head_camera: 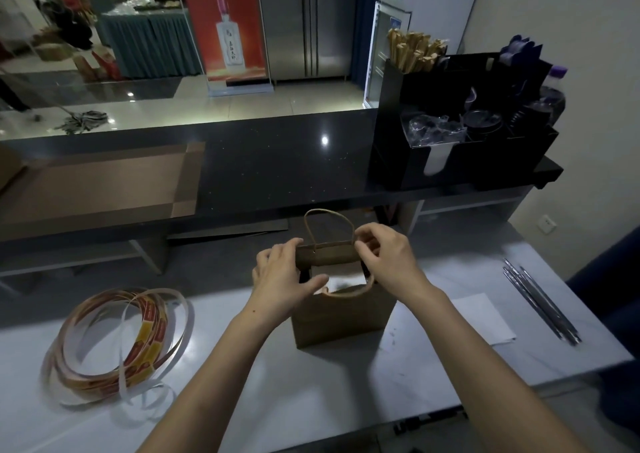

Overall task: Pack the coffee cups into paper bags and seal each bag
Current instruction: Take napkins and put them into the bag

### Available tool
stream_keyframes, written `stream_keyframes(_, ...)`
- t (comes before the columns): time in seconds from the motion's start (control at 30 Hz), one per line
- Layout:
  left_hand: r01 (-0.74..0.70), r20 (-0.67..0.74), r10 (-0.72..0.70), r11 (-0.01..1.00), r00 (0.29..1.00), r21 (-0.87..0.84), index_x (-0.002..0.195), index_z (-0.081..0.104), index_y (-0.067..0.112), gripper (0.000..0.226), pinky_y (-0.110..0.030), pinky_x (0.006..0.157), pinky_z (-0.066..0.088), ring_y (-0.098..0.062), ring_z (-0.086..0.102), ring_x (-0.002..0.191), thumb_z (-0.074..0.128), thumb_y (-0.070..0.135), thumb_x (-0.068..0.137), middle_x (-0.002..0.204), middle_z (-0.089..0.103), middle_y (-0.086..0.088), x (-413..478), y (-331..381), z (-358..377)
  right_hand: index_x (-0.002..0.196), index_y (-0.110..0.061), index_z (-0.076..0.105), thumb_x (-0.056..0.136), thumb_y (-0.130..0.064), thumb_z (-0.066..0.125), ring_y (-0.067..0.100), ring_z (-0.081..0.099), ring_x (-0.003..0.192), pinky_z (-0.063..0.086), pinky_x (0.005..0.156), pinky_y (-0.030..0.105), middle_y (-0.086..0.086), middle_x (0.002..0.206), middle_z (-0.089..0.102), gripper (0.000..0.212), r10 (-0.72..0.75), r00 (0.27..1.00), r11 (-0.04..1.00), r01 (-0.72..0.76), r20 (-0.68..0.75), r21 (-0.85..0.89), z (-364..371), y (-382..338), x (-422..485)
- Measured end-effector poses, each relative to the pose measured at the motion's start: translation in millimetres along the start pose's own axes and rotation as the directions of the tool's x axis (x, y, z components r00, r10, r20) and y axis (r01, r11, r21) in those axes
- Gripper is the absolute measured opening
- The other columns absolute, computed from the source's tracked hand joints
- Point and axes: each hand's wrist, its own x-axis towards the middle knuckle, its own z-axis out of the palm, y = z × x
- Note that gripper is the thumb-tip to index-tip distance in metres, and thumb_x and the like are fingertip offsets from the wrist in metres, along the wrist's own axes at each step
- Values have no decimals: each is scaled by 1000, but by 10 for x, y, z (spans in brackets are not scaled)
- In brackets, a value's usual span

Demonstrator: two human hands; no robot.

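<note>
A pale stone table (311, 400) stands in a dim shop, below a glossy black counter (277, 162). Near the table's middle stands a brown paper bag (341, 317), upright, its mouth open. The left hand (280, 276) grips the left end of the bag's far rim, fingers curled over it and thumb stretched toward the near rim. The right hand (388, 258) pinches the right end of the same rim, beside the twine handle (329, 217), which stands up between the hands. Something white (341, 283) shows inside the bag; I cannot tell what it is.

To the left lies a loose coil of strip (117, 342) with red and yellow print too small to read. To the right lie a white sheet (485, 317) and, well apart from the bag, a bundle of thin silvery sticks (540, 300). The counter carries a flat cardboard piece (97, 182) and a black organiser (460, 123) with wooden sticks (412, 51) and a purple-capped bottle (554, 92). Beyond, a red banner (225, 23) shows a white bottle under yellow Chinese characters cut off by the frame. A mop (83, 122) lies on the shiny floor.
</note>
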Motion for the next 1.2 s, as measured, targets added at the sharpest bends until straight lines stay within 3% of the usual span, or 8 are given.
stream_keyframes(0.23,-141,-239,124,989,963,-53,130,59,28,31,-32,99,42,-17,42,123,62,37,100,123,48,7,52,542,-219,120,-20,68,102,-19,65,4,63,97,54,82,14,-9,109,65,18,-16,996,994,25,-85,102,-477,170,45)
stream_keyframes(0.47,-334,-316,341,939,885,76,128,61,23,30,-34,94,48,-18,48,113,62,34,100,124,51,3,132,1484,-14,113,-18,70,102,-18,64,6,64,93,55,82,20,-6,106,65,13,39,987,992,-20,-158,121,-1047,743,-5)
stream_keyframes(0.73,-403,-153,399,915,904,3,128,60,23,28,-31,93,47,-15,49,117,59,31,102,124,50,4,286,2302,886,106,-18,71,98,-13,64,2,63,91,51,80,17,-5,105,65,11,150,965,986,-129,-217,105,-1600,1581,-207)
stream_keyframes(0.87,-411,-45,412,911,910,28,130,58,24,29,-30,90,47,-15,47,119,58,32,102,127,49,3,306,2575,1418,112,-13,71,99,-12,63,11,64,93,53,83,22,-1,109,65,15,220,946,975,-205,-238,85,-1825,1981,-327)
stream_keyframes(1.0,-431,58,429,902,901,33,128,58,22,28,-36,92,50,-18,48,120,57,30,101,124,50,2,339,2713,1943,113,-10,71,99,-11,63,12,61,91,47,79,12,1,109,65,16,261,938,965,-257,-226,49,-1926,2403,-438)
stream_keyframes(1.1,-414,106,409,910,907,29,127,58,23,27,-43,91,52,-19,48,120,56,30,101,125,50,2,374,2791,2306,112,-10,71,98,-11,63,13,61,90,49,86,22,2,111,65,16,303,931,951,-308,-203,8,-1962,2741,-523)
stream_keyframes(1.2,-378,182,360,923,915,72,129,56,24,28,-36,82,47,-20,48,119,52,31,102,126,50,2,377,2842,2672,113,-10,72,98,-12,63,18,61,90,49,88,29,4,111,62,17,386,906,918,-396,-175,-29,-2006,3076,-649)
